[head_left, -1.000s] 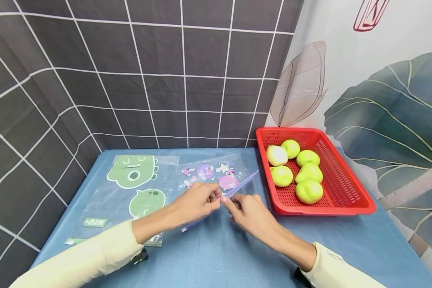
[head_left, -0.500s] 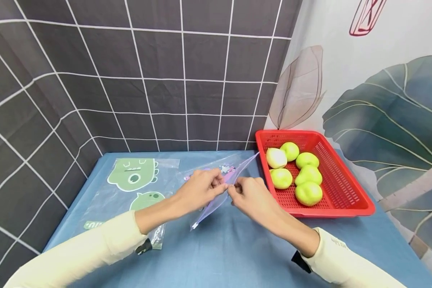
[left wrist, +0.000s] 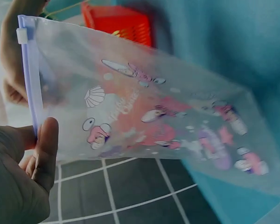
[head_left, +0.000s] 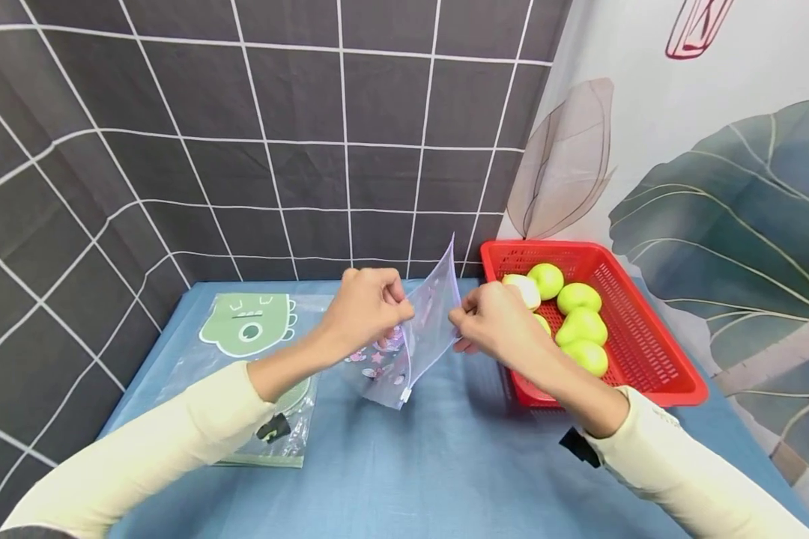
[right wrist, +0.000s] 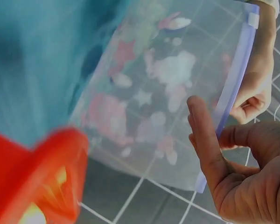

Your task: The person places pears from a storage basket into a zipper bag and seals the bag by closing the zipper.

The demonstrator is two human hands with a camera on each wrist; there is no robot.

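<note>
A clear slider zip bag [head_left: 428, 323] with a purple rim and pink and purple prints is raised between both hands. My left hand [head_left: 369, 307] pinches one side of its mouth between thumb and fingers. Opposite it, my right hand [head_left: 502, 318] pinches the other side, and the mouth gapes between them in the head view. The white slider [left wrist: 22, 36] sits at one end of the purple rim. In the right wrist view, thumb and finger clasp the bag's purple edge [right wrist: 235, 95].
A red basket [head_left: 647, 352] with several yellow-green fruits [head_left: 582, 327] stands at the right, partly behind my right hand. Flat on the blue-covered table [head_left: 404, 479] at the left lies clear plastic packaging with green prints [head_left: 249, 326]. A dark gridded cloth [head_left: 297, 172] hangs behind.
Both hands have lifted the bag off the table and moved apart. Its mouth has spread open, and the right hand has shifted right, in front of the basket.
</note>
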